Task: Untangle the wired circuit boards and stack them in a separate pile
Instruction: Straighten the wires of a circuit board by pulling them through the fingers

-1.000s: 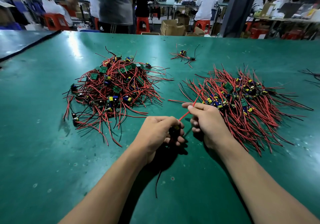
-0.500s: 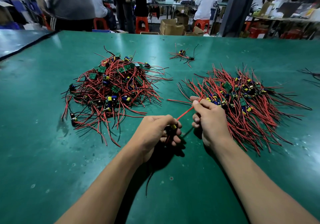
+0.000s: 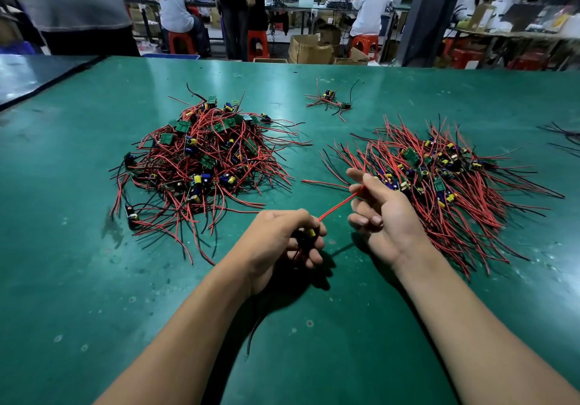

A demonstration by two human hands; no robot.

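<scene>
A green table fills the frame. Along the top edge, people sit on red stools near a cardboard box and a dark pillar.

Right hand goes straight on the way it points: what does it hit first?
Probably the loose wire ends fringing the right-hand pile, just ahead of the right hand pinching a red wire. Its height is unclear, so it might pass over them.

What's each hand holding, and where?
Left hand grips the circuit board by its body; right hand pinches its red wire near the far end.
</scene>
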